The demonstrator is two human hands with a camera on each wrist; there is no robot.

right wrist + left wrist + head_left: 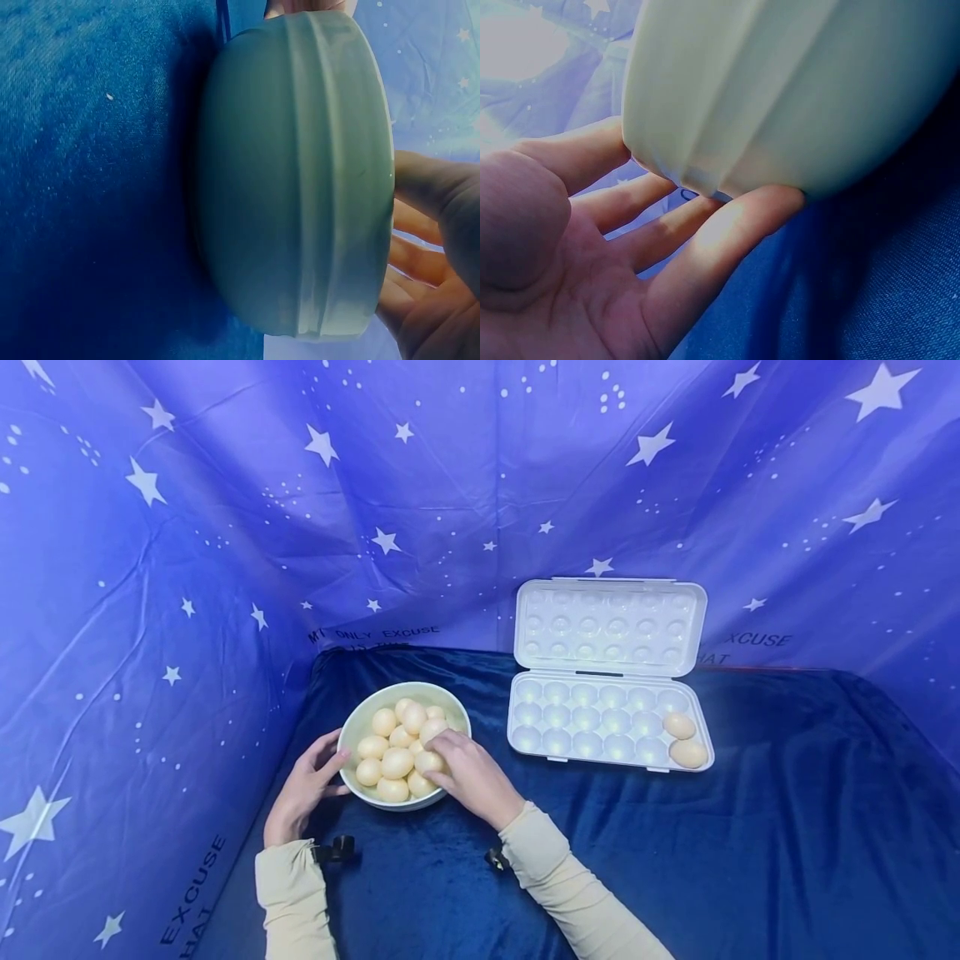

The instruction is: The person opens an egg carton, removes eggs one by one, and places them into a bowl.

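A pale green bowl heaped with cream-coloured eggs stands on the dark blue cloth. My left hand holds the bowl at its left side, thumb at the rim and the other fingers spread against the outer wall. Over the bowl's right edge reaches my right hand, its thumb and fingers around an egg among the others. In the right wrist view the bowl wall hides the fingertips. An open white egg box lies to the right, with two eggs in its rightmost column.
The box's lid, lined with round hollows, leans upright against the blue star-patterned curtain. Velvet-like blue cloth covers the table. Black wrist straps sit by both sleeves.
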